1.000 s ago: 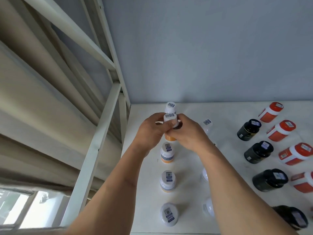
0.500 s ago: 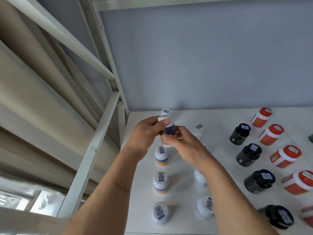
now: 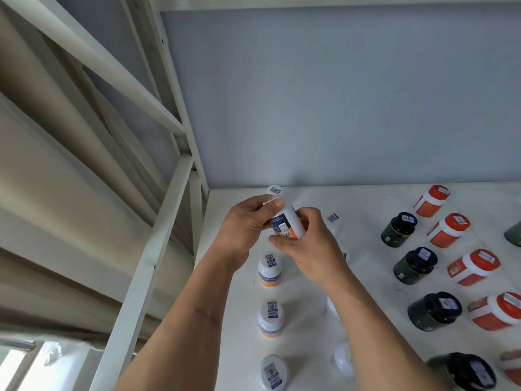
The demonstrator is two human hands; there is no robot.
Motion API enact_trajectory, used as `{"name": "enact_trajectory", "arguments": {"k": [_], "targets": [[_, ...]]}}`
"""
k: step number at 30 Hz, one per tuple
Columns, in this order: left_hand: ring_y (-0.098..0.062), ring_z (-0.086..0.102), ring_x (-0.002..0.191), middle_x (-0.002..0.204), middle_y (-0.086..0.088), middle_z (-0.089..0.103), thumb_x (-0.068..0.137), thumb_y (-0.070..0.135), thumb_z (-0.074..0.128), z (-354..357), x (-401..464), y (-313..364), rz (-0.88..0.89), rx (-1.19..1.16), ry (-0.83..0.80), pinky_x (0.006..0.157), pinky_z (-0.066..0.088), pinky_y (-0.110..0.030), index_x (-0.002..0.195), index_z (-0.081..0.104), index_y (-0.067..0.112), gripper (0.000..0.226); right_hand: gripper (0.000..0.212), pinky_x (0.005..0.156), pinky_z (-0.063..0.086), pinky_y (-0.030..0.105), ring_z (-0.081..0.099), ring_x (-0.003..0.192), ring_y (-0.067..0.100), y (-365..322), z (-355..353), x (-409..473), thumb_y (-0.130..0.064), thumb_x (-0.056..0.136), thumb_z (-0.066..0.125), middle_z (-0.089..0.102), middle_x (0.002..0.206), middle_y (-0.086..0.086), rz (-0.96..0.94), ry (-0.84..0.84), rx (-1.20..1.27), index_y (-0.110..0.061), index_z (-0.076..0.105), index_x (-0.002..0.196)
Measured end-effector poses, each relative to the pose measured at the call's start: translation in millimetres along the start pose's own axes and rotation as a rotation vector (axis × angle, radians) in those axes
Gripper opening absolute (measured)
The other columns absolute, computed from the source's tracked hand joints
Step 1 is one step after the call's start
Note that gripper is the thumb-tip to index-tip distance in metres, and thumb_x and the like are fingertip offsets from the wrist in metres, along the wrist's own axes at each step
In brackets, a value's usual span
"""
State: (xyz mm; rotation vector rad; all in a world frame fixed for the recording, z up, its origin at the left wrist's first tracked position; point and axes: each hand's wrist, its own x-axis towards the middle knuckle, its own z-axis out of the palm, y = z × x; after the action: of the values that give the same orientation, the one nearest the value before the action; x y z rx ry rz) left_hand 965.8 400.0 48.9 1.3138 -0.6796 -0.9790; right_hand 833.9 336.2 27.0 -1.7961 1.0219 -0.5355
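At least eight white bottles (image 3: 269, 268); four black jars (image 3: 414, 265); five red jars (image 3: 473, 266) — the last partly cropped.

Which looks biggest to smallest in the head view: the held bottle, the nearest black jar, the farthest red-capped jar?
1. nearest black jar, though nearness inflates it.
2-3. held bottle and farthest red-capped jar look alike; the bottle is partly covered, so unranked.

Bottle tipped over in your hands
You have tilted the white bottle (image 3: 286, 224) cap-left, its barcode label now facing up, and your right hand (image 3: 313, 249) has slid round its base
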Motion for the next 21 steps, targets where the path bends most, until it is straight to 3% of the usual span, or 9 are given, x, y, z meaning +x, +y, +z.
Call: {"name": "enact_trajectory", "arguments": {"k": [2, 5, 7, 9, 11, 13, 15, 18, 21], "targets": [[-0.025, 0.069, 0.092, 0.107, -0.022, 0.072, 0.094, 0.021, 0.064, -3, 5, -1, 0.006, -0.022, -0.009, 0.091, 0.056, -0.031, 0.111, 0.069, -0.001, 0.029, 0.052, 0.081, 0.049, 0.028, 0.062, 0.093, 0.003, -1, 2, 2, -0.045, 0.072, 0.08, 0.062, 0.104, -0.015, 0.017, 0.006, 0.022, -0.032, 0.046, 0.109], [-0.025, 0.069, 0.094, 0.11, -0.023, 0.071, 0.093, 0.019, 0.064, -6, 10, -2, 0.006, -0.04, -0.02, 0.093, 0.054, -0.034, 0.113, 0.069, -0.001, 0.028, 0.052, 0.099, 0.05, 0.038, 0.066, 0.103, 0.006, 4, -8, 5, -0.058, 0.068, 0.07, 0.07, 0.107, -0.014, 0.057, -0.154, 0.213, -0.035, 0.058, 0.114], [-0.025, 0.069, 0.094, 0.109, -0.022, 0.072, 0.093, 0.018, 0.065, -5, 13, -3, -0.002, -0.035, -0.018, 0.094, 0.054, -0.035, 0.112, 0.069, -0.002, 0.027, 0.047, 0.096, 0.051, 0.039, 0.067, 0.102, 0.013, 6, -9, 9, -0.051, 0.071, 0.074, 0.071, 0.104, -0.009, 0.026, -0.139, 0.186, -0.033, 0.06, 0.113], [-0.024, 0.071, 0.096, 0.107, -0.017, 0.074, 0.09, 0.022, 0.069, -4, 16, -2, -0.011, -0.01, -0.002, 0.097, 0.053, -0.037, 0.112, 0.07, 0.002, 0.03, 0.05, 0.082, 0.052, 0.033, 0.065, 0.095, 0.014, 4, -2, 15, -0.042, 0.074, 0.079, 0.065, 0.104, -0.007, -0.01, -0.046, 0.056, -0.026, 0.054, 0.114], [-0.025, 0.071, 0.103, 0.11, -0.011, 0.074, 0.083, 0.031, 0.075, -6, 21, -2, -0.032, 0.004, 0.012, 0.102, 0.051, -0.04, 0.119, 0.068, 0.005, 0.045, 0.059, 0.07, 0.046, 0.028, 0.062, 0.086, 0.011, 2, 3, 18, -0.048, 0.066, 0.08, 0.059, 0.105, -0.005, -0.026, 0.035, -0.018, -0.025, 0.051, 0.112], [-0.027, 0.068, 0.109, 0.114, -0.011, 0.073, 0.077, 0.035, 0.08, -9, 26, -1, -0.043, -0.006, 0.01, 0.104, 0.049, -0.042, 0.122, 0.067, 0.005, 0.055, 0.053, 0.074, 0.047, 0.025, 0.063, 0.09, 0.008, 1, -1, 20, -0.053, 0.068, 0.078, 0.062, 0.105, -0.007, -0.018, -0.012, 0.055, -0.028, 0.056, 0.109], [-0.028, 0.067, 0.113, 0.117, -0.012, 0.072, 0.076, 0.033, 0.08, -11, 31, -2, -0.041, -0.027, 0.002, 0.106, 0.047, -0.043, 0.124, 0.065, 0.004, 0.057, 0.034, 0.086, 0.049, 0.027, 0.063, 0.1, 0.006, -2, -10, 22, -0.05, 0.082, 0.07, 0.067, 0.105, -0.013, 0.026, -0.132, 0.168, -0.033, 0.061, 0.11], [-0.031, 0.064, 0.115, 0.12, -0.015, 0.07, 0.078, 0.031, 0.078, -11, 33, 0, -0.04, -0.038, -0.023, 0.107, 0.046, -0.044, 0.124, 0.065, 0.003, 0.056, 0.042, 0.088, 0.048, 0.029, 0.065, 0.099, 0.006, -3, -17, 30, -0.048, 0.079, 0.065, 0.071, 0.104, -0.013, -0.017, -0.184, 0.154, -0.032, 0.063, 0.118], [-0.031, 0.066, 0.11, 0.113, -0.014, 0.073, 0.085, 0.035, 0.07, -11, 32, 2, -0.019, -0.042, 0.0, 0.103, 0.05, -0.041, 0.115, 0.07, 0.004, 0.043, 0.048, 0.087, 0.051, 0.027, 0.066, 0.097, 0.008, -4, -11, 39, -0.034, 0.08, 0.074, 0.069, 0.105, -0.012, -0.004, -0.184, 0.141, -0.032, 0.057, 0.125]]}}
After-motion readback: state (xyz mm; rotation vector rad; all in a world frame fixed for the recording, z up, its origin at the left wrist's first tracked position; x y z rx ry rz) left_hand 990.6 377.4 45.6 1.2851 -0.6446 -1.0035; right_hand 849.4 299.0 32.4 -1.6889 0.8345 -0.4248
